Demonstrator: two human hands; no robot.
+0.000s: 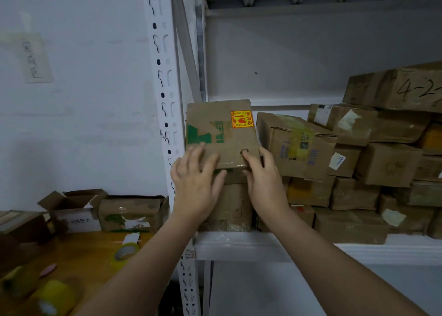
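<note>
A flat brown cardboard box with green print and a red-and-yellow sticker lies on top of a taller brown carton at the left end of a white metal shelf, just beside the white slotted steel upright. Both hands hold its near edge. The left hand has its fingers spread over the near left corner, with the thumb tucked under the edge. The right hand grasps the near right corner, with one finger on the top face and the thumb below. The box tilts slightly, its near edge jutting past the carton beneath.

To its right, nearly touching, a heap of worn brown parcels fills the shelf, topped by a carton with handwritten numbers. Lower left, a wooden tabletop carries a roll of yellowish tape, another yellow roll, an open white carton and a taped brown box. A paper note hangs on the wall.
</note>
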